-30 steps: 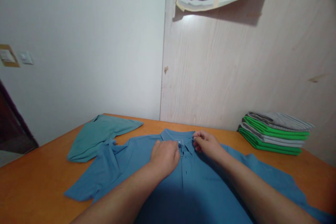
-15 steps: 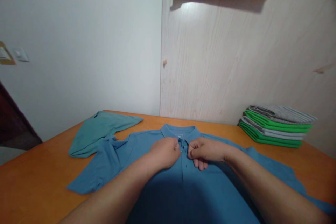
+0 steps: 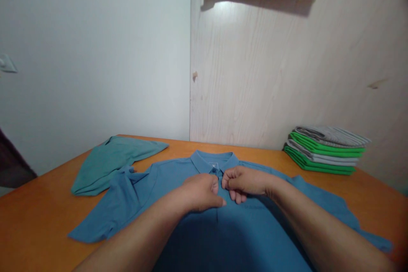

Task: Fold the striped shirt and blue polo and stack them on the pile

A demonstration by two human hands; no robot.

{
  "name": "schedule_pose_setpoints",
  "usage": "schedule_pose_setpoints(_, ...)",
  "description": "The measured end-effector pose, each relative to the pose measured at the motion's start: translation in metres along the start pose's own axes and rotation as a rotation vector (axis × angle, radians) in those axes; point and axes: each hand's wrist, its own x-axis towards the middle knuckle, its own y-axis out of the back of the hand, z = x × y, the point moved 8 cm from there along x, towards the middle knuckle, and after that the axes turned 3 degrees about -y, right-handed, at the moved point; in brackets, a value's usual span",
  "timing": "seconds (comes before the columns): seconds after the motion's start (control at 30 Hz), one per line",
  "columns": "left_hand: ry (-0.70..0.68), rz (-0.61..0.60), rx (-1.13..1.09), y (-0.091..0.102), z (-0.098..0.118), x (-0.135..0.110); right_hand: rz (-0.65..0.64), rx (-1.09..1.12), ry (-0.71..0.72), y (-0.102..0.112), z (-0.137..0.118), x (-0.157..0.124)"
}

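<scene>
A blue short-sleeved polo shirt (image 3: 172, 178) lies front up and spread on the orange table, its collar away from me. At the left of its button placket, my left hand (image 3: 200, 191) has its fingers curled on the fabric, while its thumb points across the placket. Just right of the placket, below the collar, my right hand (image 3: 244, 182) pinches the shirt between thumb and bent fingers. A dark button (image 3: 214, 171) shows at the collar. My fingers hide part of the placket.
A crumpled teal cloth (image 3: 108, 163) lies at the back left, near the shirt's sleeve. At the back right stands a stack of folded green, grey and striped cloths (image 3: 325, 151). The orange table (image 3: 35, 221) meets the wall behind.
My left hand has shifted slightly down, and its thumb now sticks out across the placket. My right hand stays at the placket. The whole view has shifted a little.
</scene>
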Motion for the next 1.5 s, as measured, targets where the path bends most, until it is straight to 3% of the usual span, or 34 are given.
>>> schedule_pose_setpoints(0.27, -0.017, -0.020, 0.031, -0.004, -0.002, 0.005, 0.092, 0.055, 0.025, 0.008, 0.009, 0.004)
schedule_pose_setpoints(0.43, -0.018, -0.024, 0.029, -0.003, -0.002, 0.006, 0.257, 0.065, 0.005, 0.009, 0.006, -0.007)
schedule_pose_setpoints(0.7, -0.100, -0.075, 0.013, -0.005, 0.003, 0.004, 0.402, 0.256, 0.039, -0.031, 0.009, -0.026)
schedule_pose_setpoints(0.9, -0.130, -0.101, 0.049, -0.002, 0.006, 0.001, 0.419, 0.034, 0.115, -0.026, 0.010, -0.032)
schedule_pose_setpoints(1.07, -0.092, -0.083, 0.047, 0.000, 0.007, -0.001, 0.518, -0.343, 0.203, -0.025, -0.004, -0.041)
schedule_pose_setpoints(1.17, -0.066, -0.089, 0.004, -0.003, 0.007, -0.001, 0.558, -0.504, 0.183, -0.027, -0.008, -0.045)
schedule_pose_setpoints(1.5, -0.102, -0.082, -0.158, -0.014, 0.009, 0.005, 0.447, -0.365, 0.156, -0.023, -0.003, -0.043)
